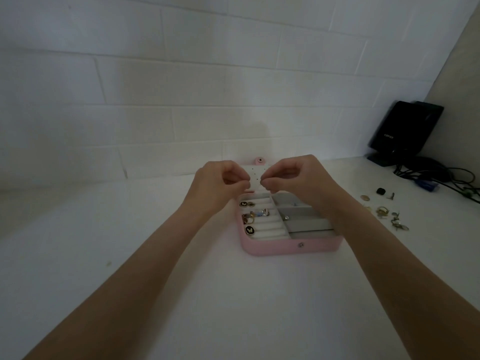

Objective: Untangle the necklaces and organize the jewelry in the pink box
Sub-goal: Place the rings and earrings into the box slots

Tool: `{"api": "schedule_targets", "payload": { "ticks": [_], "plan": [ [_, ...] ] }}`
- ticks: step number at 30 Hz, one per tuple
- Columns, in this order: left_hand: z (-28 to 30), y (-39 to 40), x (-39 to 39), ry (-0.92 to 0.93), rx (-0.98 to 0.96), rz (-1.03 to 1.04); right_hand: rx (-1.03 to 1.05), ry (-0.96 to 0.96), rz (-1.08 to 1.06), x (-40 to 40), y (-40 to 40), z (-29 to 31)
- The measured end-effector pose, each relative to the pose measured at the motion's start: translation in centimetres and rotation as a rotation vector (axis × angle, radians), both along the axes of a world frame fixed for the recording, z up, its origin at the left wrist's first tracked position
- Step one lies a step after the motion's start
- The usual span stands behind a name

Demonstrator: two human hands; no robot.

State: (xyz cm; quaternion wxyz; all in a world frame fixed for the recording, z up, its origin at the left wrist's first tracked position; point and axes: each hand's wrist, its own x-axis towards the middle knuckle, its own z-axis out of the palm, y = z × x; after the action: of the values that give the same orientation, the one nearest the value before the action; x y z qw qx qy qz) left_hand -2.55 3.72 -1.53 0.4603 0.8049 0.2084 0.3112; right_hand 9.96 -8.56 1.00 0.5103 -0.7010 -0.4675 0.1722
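2 hands (220, 179) (293, 175) with fingertips pinched together, pink box (285, 247) just below

At your 2 o'clock a black speaker (405, 131) stands upright in the far right corner of the white counter (104, 255), against the beige side wall (459, 74). Black cables (441, 175) trail out from its base toward 3 o'clock, and a small blue object (426, 183) lies among them. Across 12 o'clock you face a white tiled wall (181, 87) that meets the back edge of the counter.
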Motion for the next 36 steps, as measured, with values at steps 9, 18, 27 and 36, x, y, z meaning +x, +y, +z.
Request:
{"api": "schedule_targets", "payload": {
  "ticks": [9,18,27,36],
  "plan": [
    [-1.2,0.0,0.3,0.16,0.043,-0.004,-0.247,-0.41,0.008,0.1,0.8,-0.8],
    [-2.0,-0.1,0.8,0.134,-0.087,-0.044,-0.312,-0.483,0.095,-0.4,1.6,-0.9],
    [-1.9,0.3,0.8,0.159,-0.092,-0.058,-0.296,-0.511,0.005,0.9,1.7,-0.8],
    [-1.5,0.4,0.3,0.193,-0.121,-0.127,-0.324,-0.473,0.062,0.1,1.8,-1.1]
  ]
}}
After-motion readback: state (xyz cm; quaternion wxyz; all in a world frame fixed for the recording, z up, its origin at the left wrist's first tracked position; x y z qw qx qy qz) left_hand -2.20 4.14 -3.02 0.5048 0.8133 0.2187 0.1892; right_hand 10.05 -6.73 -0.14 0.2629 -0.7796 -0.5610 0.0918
